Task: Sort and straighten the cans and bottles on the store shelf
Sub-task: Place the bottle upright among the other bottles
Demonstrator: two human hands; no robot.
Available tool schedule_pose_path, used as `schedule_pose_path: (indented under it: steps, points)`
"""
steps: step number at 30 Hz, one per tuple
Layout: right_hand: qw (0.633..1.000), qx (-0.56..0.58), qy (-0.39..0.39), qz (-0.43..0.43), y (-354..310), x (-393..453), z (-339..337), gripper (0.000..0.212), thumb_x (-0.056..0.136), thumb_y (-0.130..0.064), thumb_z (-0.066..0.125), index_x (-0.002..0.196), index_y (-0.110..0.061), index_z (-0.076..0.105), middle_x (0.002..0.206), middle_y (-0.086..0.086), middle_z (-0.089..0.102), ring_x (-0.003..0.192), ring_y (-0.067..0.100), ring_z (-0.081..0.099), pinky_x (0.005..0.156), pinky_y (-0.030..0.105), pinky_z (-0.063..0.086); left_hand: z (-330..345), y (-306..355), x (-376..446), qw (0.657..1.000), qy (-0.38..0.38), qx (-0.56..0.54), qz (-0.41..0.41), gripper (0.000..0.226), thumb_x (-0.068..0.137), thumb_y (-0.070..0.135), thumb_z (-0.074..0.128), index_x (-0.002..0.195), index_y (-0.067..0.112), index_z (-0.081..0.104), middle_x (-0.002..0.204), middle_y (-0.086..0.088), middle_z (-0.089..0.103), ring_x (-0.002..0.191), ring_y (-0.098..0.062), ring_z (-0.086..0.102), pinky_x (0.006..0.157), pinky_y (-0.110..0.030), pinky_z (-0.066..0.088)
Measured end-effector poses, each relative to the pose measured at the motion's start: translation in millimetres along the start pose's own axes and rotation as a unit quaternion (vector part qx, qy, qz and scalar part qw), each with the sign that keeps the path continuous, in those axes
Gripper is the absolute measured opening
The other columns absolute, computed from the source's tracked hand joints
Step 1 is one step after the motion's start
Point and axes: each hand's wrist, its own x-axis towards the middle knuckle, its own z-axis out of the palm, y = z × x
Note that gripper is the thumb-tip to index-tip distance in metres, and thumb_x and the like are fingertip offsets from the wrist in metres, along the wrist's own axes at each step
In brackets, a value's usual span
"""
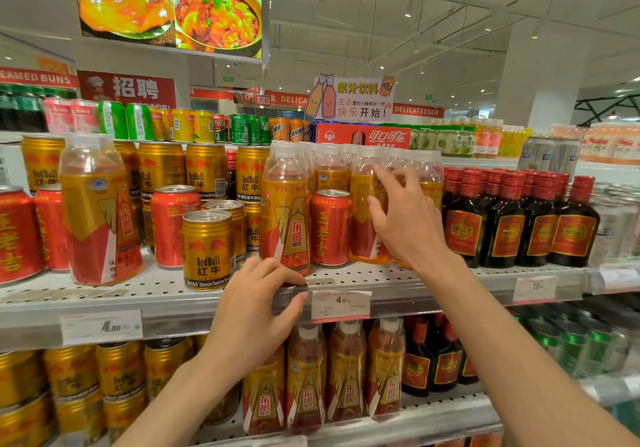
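From the head camera, the left hand (256, 303) rested on the front edge of the middle shelf (166, 303), fingers bent over the rail and fingertips touching the perforated surface just in front of an orange-and-red labelled bottle (285, 211); it held nothing. The right hand (407, 219) was raised higher, fingers spread and relaxed, against a second bottle of the same kind (363, 211) standing in a row of such bottles; whether the fingers actually gripped it could not be told. Between the two bottles stood a red can (330, 228), upright, close to both. Left of the first bottle sat a gold Red Bull can (207, 249) near the shelf front, with a red can and more gold cans behind it. Farther left another orange-and-red bottle (97, 214) stood alone among cans. To the right of the raised hand was a row of dark bottles with red caps (512, 225). A white price tag (341, 306) hung on the rail just beside the left hand.
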Motion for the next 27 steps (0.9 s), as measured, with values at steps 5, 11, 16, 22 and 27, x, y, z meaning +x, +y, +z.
schedule_pose_path:
  steps: [5, 11, 16, 22, 27]
  points:
    - [1.000, 0.010, 0.014, 0.012, 0, -7, -6, 0.055, 0.100, -0.035, 0.054, 0.151, -0.021, 0.038, 0.136, 0.007, 0.046, 0.071, 0.020, 0.059, 0.050, 0.024, 0.039, -5, 2, -1, 0.999, 0.013, -0.048, -0.008, 0.012, 0.088, 0.025, 0.072, 0.099, 0.025, 0.067, 0.095, 0.018, 0.060, 0.093, -0.003, 0.055, 0.079, -0.027, 0.050]
    - [0.998, 0.040, 0.017, -0.034, -21, -15, -8, 0.048, 0.098, -0.038, 0.058, 0.142, -0.019, 0.048, 0.132, 0.005, 0.048, 0.061, 0.009, 0.054, 0.052, 0.017, 0.039, -11, -1, 5, 0.996, 0.052, -0.055, -0.052, 0.028, 0.086, 0.023, 0.075, 0.110, 0.024, 0.062, 0.098, 0.012, 0.052, 0.090, -0.005, 0.057, 0.071, -0.018, 0.048]
    - [0.996, 0.025, -0.058, -0.058, -45, -14, 6, 0.049, 0.097, -0.050, 0.056, 0.137, -0.023, 0.048, 0.135, 0.001, 0.043, 0.092, 0.023, 0.066, 0.077, 0.039, 0.059, -12, 0, 9, 0.995, 0.043, -0.055, -0.065, 0.033, 0.084, 0.024, 0.076, 0.112, 0.027, 0.059, 0.093, 0.014, 0.049, 0.084, -0.004, 0.055, 0.066, -0.014, 0.045]
    - [0.993, 0.090, -0.071, -0.022, -42, -13, 8, 0.042, 0.091, -0.056, 0.061, 0.111, -0.027, 0.039, 0.114, -0.003, 0.054, 0.085, 0.023, 0.064, 0.076, 0.042, 0.056, -14, -1, 3, 0.996, 0.022, -0.056, -0.064, 0.037, 0.086, 0.028, 0.074, 0.119, 0.027, 0.057, 0.096, 0.011, 0.049, 0.085, -0.008, 0.055, 0.069, -0.016, 0.047]
    - [0.990, 0.121, -0.072, 0.003, -37, -18, -6, 0.047, 0.084, -0.064, 0.064, 0.094, -0.024, 0.041, 0.095, -0.008, 0.061, 0.083, 0.020, 0.061, 0.077, 0.043, 0.054, -16, 0, 2, 0.995, 0.018, -0.069, -0.068, 0.037, 0.086, 0.031, 0.074, 0.119, 0.027, 0.057, 0.095, 0.011, 0.049, 0.084, -0.008, 0.055, 0.069, -0.019, 0.048]
